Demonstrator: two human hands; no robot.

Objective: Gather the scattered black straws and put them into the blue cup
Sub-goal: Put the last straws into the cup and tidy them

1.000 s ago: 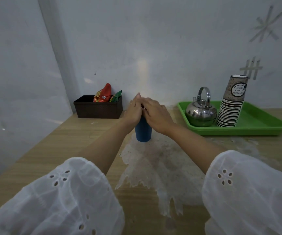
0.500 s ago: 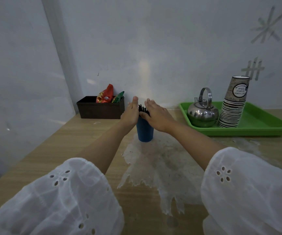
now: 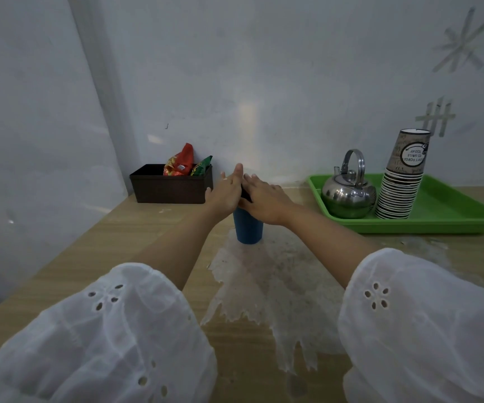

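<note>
Head-worn camera looks forward, down across table [image 3: 89,257].

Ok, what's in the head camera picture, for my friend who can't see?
A left hand and right hand, fingers straight, flank black straws in a blue cup on a wooden table. A steel kettle and stacked paper cups sit on a green tray.

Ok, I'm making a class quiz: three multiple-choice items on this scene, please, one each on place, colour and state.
1. The kettle stands: A on the tray; B on the floor; C on a chair.
2. The cup is: A red; B blue; C white.
3. The left hand and right hand are: A fisted; B straight-fingered beside the straws; C lifting the kettle.
1 A: it sits in the green tray. 2 B: its blue wall shows below the hands. 3 B: fingers extend, flanking the straws.
</note>
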